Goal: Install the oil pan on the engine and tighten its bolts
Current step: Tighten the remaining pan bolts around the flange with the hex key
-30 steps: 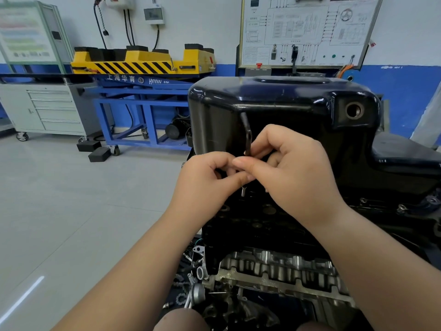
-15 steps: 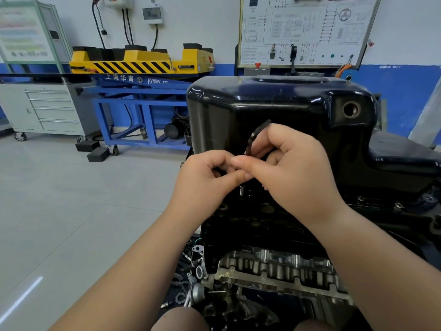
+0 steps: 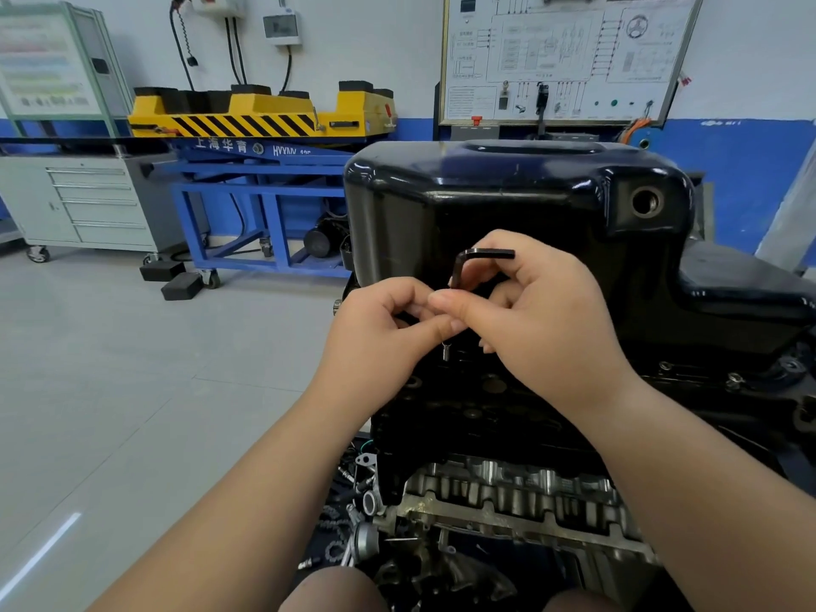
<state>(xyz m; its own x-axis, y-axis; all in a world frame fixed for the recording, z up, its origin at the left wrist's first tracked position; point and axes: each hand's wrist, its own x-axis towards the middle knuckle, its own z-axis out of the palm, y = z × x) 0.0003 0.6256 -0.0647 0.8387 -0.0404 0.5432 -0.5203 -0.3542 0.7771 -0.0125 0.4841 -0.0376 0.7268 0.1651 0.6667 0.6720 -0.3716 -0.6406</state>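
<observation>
I judge this the bolt-tightening step: the oil pan [image 3: 508,192] sits on the engine [image 3: 508,492]. My right grip [image 3: 543,329] clamps the hex key [image 3: 481,254]. My left grip [image 3: 379,337], touching it, pinches the shaft just above the bolt [image 3: 445,352]. The next move calls for another square turn.

Item count — one frame
2 hands: left hand [image 3: 375,342], right hand [image 3: 547,333]; 1 hex key [image 3: 485,254]; 1 bolt [image 3: 446,352]; 1 pan [image 3: 508,192] — 2 floor blocks [image 3: 162,270] [image 3: 182,285].

The bulging black metal oil pan [image 3: 508,192] is glossy; the L-shaped dark metal hex key [image 3: 481,254] looks matt; the grey cast-metal engine [image 3: 508,492] is rough.
</observation>
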